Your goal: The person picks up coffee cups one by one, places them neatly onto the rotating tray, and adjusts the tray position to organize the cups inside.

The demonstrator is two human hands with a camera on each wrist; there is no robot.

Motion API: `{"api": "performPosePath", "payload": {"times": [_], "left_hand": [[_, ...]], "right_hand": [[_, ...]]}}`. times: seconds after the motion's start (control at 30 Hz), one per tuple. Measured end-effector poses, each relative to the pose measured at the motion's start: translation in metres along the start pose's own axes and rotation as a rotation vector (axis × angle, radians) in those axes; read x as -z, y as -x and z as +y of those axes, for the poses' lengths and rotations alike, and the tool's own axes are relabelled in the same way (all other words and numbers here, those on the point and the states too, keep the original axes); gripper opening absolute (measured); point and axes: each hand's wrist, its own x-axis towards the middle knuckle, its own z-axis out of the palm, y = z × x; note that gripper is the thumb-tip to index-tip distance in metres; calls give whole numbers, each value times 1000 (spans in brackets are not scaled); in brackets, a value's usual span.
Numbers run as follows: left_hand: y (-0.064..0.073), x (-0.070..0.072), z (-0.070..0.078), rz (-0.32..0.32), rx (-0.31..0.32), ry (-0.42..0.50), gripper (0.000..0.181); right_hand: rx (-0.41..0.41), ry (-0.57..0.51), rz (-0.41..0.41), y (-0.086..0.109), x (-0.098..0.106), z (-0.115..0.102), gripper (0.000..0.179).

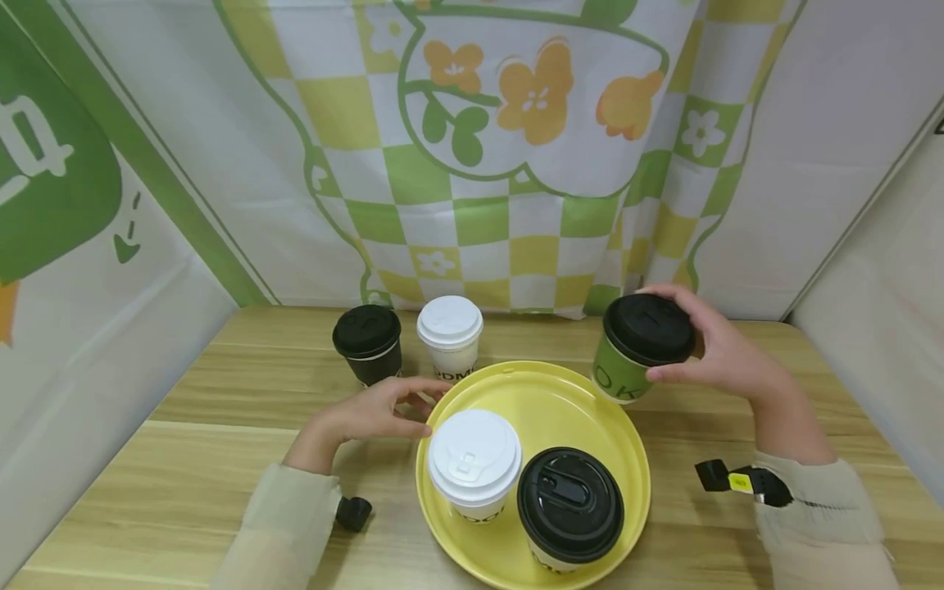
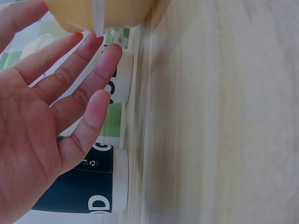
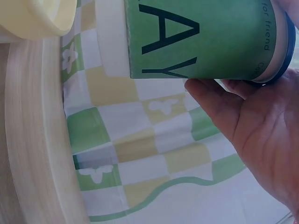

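In the head view my right hand (image 1: 726,352) grips a green paper cup (image 1: 619,369) with a black lid, near its top. The right wrist view shows this green cup (image 3: 201,39) raised above the table, beside the tray's rim. My left hand (image 1: 387,410) has its fingertips at the left rim of the round yellow tray (image 1: 634,442); in the left wrist view its fingers (image 2: 88,107) are spread and lightly bent. On the tray stand a white-lidded cup (image 1: 475,459) at the left and a black-lidded cup (image 1: 569,504) at the front right.
Behind my left hand stand a black cup (image 1: 369,344) and a white cup (image 1: 450,332), both lidded, on the wooden table (image 1: 221,393). A patterned curtain (image 1: 516,205) hangs at the table's back edge. Side walls of fabric stand left and right.
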Motion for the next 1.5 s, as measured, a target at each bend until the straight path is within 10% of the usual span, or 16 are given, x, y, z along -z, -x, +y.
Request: {"api": "performPosePath", "payload": {"times": [1.0, 1.5], "left_hand": [[-13, 4, 3, -3, 17, -90, 59], [45, 5, 24, 142, 42, -286, 45]], "right_hand": [[20, -55, -12, 27, 5, -9, 86], [11, -81, -17, 27, 3, -7, 84]]}}
